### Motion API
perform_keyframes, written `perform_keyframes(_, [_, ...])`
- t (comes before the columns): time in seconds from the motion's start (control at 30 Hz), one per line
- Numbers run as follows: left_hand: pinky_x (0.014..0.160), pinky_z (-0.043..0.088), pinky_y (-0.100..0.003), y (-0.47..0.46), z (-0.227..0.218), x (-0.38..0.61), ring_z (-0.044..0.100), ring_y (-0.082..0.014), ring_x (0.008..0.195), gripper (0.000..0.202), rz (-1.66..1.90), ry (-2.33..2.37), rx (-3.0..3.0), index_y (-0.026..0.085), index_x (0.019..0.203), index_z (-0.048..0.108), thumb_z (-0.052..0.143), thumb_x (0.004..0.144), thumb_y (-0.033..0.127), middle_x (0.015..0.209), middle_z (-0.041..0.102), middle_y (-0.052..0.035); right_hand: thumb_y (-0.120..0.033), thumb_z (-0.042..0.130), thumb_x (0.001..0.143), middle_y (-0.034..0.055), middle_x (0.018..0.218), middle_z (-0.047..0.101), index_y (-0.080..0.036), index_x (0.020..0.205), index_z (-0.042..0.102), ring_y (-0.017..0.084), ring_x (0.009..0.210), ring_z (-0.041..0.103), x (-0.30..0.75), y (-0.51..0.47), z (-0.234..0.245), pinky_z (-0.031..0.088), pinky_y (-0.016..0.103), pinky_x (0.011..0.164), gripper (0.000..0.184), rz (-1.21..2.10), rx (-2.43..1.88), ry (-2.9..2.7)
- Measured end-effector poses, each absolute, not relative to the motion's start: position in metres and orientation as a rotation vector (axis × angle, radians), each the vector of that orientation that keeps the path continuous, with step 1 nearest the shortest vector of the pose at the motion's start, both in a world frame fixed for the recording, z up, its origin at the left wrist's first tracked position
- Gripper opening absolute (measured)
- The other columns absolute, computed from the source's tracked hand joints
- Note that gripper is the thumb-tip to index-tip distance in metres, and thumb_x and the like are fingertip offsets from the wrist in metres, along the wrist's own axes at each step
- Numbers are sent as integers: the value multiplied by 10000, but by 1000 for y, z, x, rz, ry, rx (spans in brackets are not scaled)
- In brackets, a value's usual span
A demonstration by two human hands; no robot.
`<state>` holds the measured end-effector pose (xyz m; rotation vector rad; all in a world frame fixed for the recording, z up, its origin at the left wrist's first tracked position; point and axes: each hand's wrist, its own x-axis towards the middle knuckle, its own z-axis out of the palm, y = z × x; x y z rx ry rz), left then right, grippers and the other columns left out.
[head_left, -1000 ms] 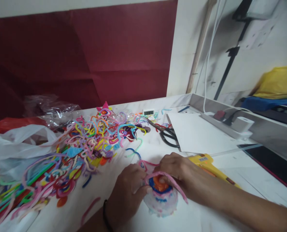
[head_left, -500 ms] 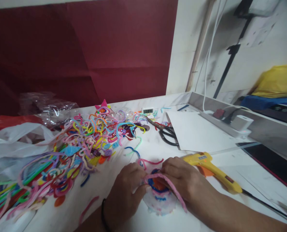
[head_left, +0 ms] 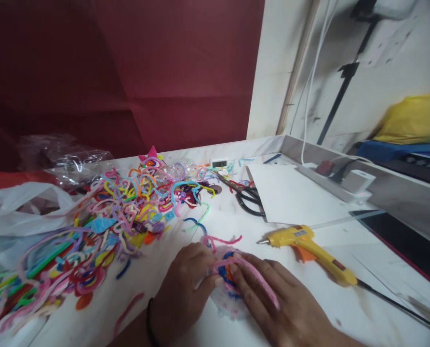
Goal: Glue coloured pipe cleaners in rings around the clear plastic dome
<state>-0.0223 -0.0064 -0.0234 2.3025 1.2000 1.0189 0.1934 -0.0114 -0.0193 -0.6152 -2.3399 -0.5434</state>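
Observation:
A small round craft piece [head_left: 225,302], pale with blue, orange and pink parts, sits on the white table near the front edge. My left hand [head_left: 186,289] is curled against its left side and grips it, fingers closed. My right hand [head_left: 273,303] lies over its right side with the fingers stretched flat, pressing a long pink pipe cleaner [head_left: 253,277] that runs across the back of the fingers. Most of the craft piece is hidden under both hands.
A big heap of coloured pipe cleaners [head_left: 128,212] spreads over the left of the table, beside white and clear plastic bags [head_left: 23,212]. A yellow glue gun [head_left: 309,248] lies right of my hands. Black scissors [head_left: 249,200], white paper [head_left: 290,197] and a power strip [head_left: 341,185] lie behind.
My right hand has slid toward me and flattened over the craft piece, uncovering the glue gun. The camera has tilted a little; the left hand keeps its grip.

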Motion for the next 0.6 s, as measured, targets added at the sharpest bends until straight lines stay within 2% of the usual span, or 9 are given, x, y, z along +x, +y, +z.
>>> perform_keyframes(0.13, [742,474,-364,-7,-22,-22,562,-212,803,113,1017,1195,2319,193,869,630,524,890,162,838,607,-48,-137,329,995,147,1098,728,-71,1091,663,265,1012,673,195,-10,-17,564,391,766,354,-489,-614,-2339])
perform_keyframes(0.33, [724,466,-333,-8,-21,-21,564,-200,800,76,1030,1222,2318,202,822,595,553,862,153,833,598,-33,-249,307,1014,150,1222,675,-91,1309,501,190,1170,600,213,-13,-13,528,325,881,387,-206,-682,-2351])
perform_keyframes(0.47, [699,459,-328,-8,-21,-21,561,-198,777,89,1040,1220,2331,208,795,575,550,855,148,812,592,-20,-241,273,1019,115,1249,668,-122,1446,372,212,1161,613,217,-15,-22,532,357,848,454,-315,-723,-2331])
perform_keyframes(0.5, [698,459,-328,-8,-21,-20,561,-197,774,93,1041,1220,2333,209,790,572,550,852,145,808,593,-17,-231,256,1024,113,1256,663,-114,1441,382,217,1167,610,217,-15,-24,531,359,835,452,-374,-719,-2330])
perform_keyframes(0.6, [716,469,-336,-8,-22,-20,568,-198,782,101,1031,1228,2331,211,791,574,550,843,127,812,605,-14,-159,235,1019,105,1251,664,-94,1296,541,227,1161,614,213,-15,-29,519,362,820,418,-563,-666,-2324])
